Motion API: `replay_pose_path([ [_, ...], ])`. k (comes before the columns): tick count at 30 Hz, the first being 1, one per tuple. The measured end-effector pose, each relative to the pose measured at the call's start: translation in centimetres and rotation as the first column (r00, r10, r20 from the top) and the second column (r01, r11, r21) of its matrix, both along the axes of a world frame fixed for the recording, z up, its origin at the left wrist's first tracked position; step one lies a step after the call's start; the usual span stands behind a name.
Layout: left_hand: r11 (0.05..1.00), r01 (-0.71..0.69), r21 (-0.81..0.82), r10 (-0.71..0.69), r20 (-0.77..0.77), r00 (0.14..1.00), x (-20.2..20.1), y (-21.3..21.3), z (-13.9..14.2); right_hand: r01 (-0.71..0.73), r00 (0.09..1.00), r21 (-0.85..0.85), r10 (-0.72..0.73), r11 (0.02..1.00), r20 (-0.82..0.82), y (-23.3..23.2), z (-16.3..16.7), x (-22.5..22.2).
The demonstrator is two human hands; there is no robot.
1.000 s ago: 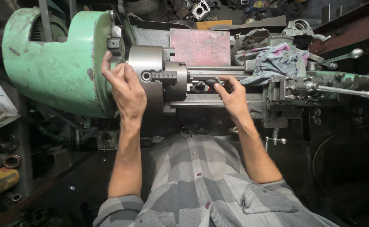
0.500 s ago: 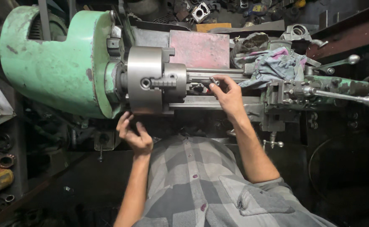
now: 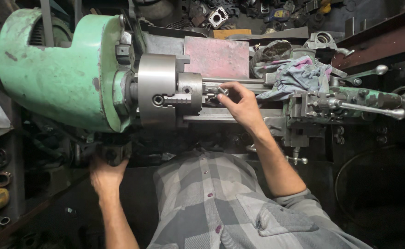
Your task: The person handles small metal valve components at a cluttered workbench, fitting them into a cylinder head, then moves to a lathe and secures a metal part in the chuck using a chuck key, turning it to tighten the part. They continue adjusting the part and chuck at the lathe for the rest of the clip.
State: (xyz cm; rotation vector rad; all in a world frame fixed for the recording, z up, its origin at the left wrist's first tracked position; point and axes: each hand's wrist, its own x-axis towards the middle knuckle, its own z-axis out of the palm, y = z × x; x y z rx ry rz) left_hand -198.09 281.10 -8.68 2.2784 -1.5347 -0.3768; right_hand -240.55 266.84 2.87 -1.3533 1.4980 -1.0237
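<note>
While the person leans over a lathe, the right hand [image 3: 241, 105] rests at the workpiece [image 3: 221, 90], a small metal part projecting from the steel chuck [image 3: 165, 92]; thumb and forefinger pinch its shiny free end just beside the chuck face, probably to steady or seat it on the spindle axis. The chuck sits against the green headstock [image 3: 59, 69], its stepped jaws closed toward the centre, and a square key socket faces the camera on its rim. The left hand [image 3: 106, 173] reaches well below the headstock and curls about a dark control [image 3: 112, 152] on the underside of the machine; the fingers are hidden behind that part, so whether they grip it firmly or merely touch it cannot be told. This spread of the arms, one high at the chuck and one low at the control, suggests that each hand is placed where its own function lies.

To the right of the workpiece stands the green carriage [image 3: 350, 99] with its long chromed lever [image 3: 368, 108], drawn clear of the chuck. A crumpled rag [image 3: 299, 76] lies on the machine behind the carriage, near the red plate [image 3: 216, 57]. Loose metal parts [image 3: 218, 16] crowd the shelf beyond.
</note>
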Motion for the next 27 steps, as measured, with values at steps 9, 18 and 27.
replay_pose_path([
  [9, 0.968, -0.055, -0.244, 0.115, 0.243, 0.963, -2.2, 0.5, -6.4, 0.142, 0.972, 0.002, -0.140, 0.990, 0.189, 0.0, 0.2, -0.3],
  [18, 0.986, 0.110, -0.124, -0.055, 0.379, 0.924, -1.7, 0.1, 2.1, 0.152, 0.973, -0.028, -0.144, 0.988, 0.179, 0.8, -0.8, -1.8],
  [27, 0.747, 0.200, -0.634, -0.267, -0.011, 0.963, -9.2, -4.1, 7.1, 0.178, 0.970, 0.003, -0.176, 0.984, 0.168, 1.3, -1.7, -2.3],
])
